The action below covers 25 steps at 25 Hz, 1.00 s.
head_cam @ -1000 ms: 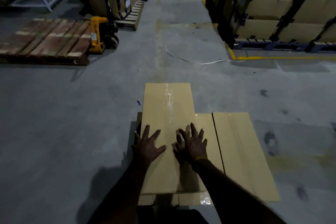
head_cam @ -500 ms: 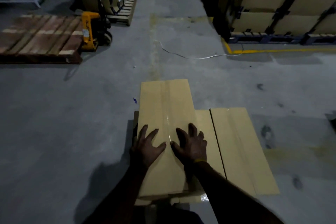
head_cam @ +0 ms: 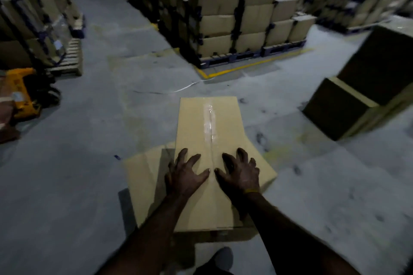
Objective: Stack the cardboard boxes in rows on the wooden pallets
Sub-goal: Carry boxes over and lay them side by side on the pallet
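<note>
— What are the hands doing?
— The left hand (head_cam: 186, 173) and right hand (head_cam: 240, 172) lie side by side, fingers spread and pressing flat on the top cardboard box (head_cam: 210, 140), either side of its taped seam.
— Where is that box?
— On other boxes (head_cam: 143, 183) on the grey floor (head_cam: 67, 163). All sealed; contents hidden.
— Farther out?
— Strapped box stacks on pallets (head_cam: 234, 18) ahead, a yellow pallet jack (head_cam: 20, 94) left, dark boxes (head_cam: 342, 107) right.
</note>
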{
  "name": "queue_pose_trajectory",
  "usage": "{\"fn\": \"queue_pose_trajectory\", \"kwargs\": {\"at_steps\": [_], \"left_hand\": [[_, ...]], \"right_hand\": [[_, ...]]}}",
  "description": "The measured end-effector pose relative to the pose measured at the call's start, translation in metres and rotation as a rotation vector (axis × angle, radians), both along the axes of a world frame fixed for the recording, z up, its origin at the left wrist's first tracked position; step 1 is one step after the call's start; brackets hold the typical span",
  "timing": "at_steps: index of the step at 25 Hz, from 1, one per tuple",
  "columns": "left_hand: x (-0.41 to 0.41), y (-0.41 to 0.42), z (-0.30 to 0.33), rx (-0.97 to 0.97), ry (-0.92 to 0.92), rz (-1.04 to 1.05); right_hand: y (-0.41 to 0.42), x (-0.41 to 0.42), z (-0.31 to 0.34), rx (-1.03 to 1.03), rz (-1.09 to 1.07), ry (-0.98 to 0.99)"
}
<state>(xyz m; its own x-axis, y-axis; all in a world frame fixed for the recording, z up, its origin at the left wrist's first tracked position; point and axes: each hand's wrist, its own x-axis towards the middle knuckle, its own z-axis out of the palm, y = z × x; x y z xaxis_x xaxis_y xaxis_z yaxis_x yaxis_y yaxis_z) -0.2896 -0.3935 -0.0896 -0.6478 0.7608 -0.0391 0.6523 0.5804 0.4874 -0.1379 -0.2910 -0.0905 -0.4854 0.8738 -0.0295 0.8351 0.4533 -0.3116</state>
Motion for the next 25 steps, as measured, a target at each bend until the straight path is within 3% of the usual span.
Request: {"fn": "queue_pose_trajectory", "kwargs": {"at_steps": [15,25], "left_hand": [[0.358,0.043,0.048,0.103,-0.018,-0.767],[0.635,0.01,0.056,0.093,0.014,-1.024]], "right_hand": [[-0.084,0.39,0.053,0.084,-0.758,-0.065],[-0.156,0.657,0.059,0.055,-0.997,-0.039]]}}
